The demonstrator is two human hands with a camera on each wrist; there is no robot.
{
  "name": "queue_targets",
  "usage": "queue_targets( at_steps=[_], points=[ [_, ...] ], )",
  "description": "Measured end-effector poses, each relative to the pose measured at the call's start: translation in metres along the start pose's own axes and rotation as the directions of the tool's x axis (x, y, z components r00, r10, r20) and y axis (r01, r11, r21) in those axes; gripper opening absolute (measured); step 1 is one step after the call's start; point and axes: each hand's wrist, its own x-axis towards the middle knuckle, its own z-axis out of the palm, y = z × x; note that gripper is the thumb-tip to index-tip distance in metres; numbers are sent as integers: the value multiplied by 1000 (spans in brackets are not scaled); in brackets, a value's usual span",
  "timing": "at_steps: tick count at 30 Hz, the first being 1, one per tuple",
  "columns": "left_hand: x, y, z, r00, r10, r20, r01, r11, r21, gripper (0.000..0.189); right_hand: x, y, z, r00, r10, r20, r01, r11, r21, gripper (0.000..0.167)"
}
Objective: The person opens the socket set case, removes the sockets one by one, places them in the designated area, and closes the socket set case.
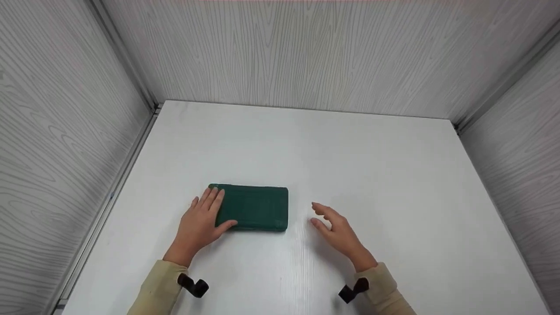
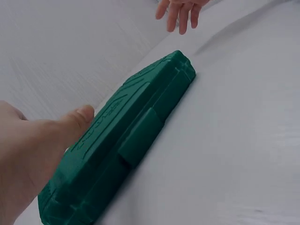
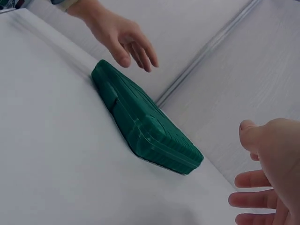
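A closed green hard plastic case (image 1: 253, 208) lies flat on the white table, with a latch (image 2: 140, 136) on its near long side and raised markings on its lid. My left hand (image 1: 199, 223) is over the case's left end, fingers spread and thumb along the near edge. From the right wrist view, that left hand (image 3: 123, 37) appears slightly above the lid; contact cannot be made out. Off the case's right end, my right hand (image 1: 339, 232) hovers above the table with fingers loosely bent and nothing held, as the right wrist view also shows.
Pale wood-grain panels (image 1: 280, 52) wall the table (image 1: 372, 166) at the back and both sides. A metal rail (image 1: 109, 197) runs along the left edge. Black wrist devices (image 1: 192, 285) sit at both beige sleeves (image 1: 383, 280).
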Motion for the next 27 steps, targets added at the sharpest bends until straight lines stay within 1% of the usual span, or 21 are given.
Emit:
queue_targets(
  at_steps=[3,6,9,11,13,16,18,20,22,25,27],
  points=[
    [-3,0,8,999,51,-1,-51,999,3,82,-1,-7,9,998,53,43,-58,991,124,46],
    [-5,-2,14,998,69,13,-69,998,13,79,0,-17,21,990,106,90,-126,959,252,43],
    [-7,-5,18,998,58,31,-59,998,19,78,2,-28,33,984,129,124,-167,907,386,40],
    [-9,-6,19,997,57,45,-58,998,22,78,4,-36,40,982,130,135,-180,855,486,37],
    [-12,-7,20,996,65,58,-66,998,22,79,6,-48,44,983,125,135,-180,815,551,33],
    [-15,-8,21,995,83,64,-84,996,22,82,8,-64,49,978,99,181,-191,767,612,29],
    [-16,-9,22,994,94,58,-96,995,27,83,10,-72,55,972,63,227,-195,755,627,29],
    [-17,-11,23,994,100,51,-102,994,37,84,13,-73,66,963,30,269,-202,738,643,29],
    [-17,-13,25,993,106,47,-108,993,45,83,16,-72,78,957,6,290,-205,724,659,30],
    [-17,-14,27,993,108,46,-110,993,52,82,19,-69,94,955,8,296,-218,696,684,31],
    [-18,-15,28,993,110,45,-112,992,48,81,20,-67,101,953,18,303,-233,680,695,33]
  ],
)
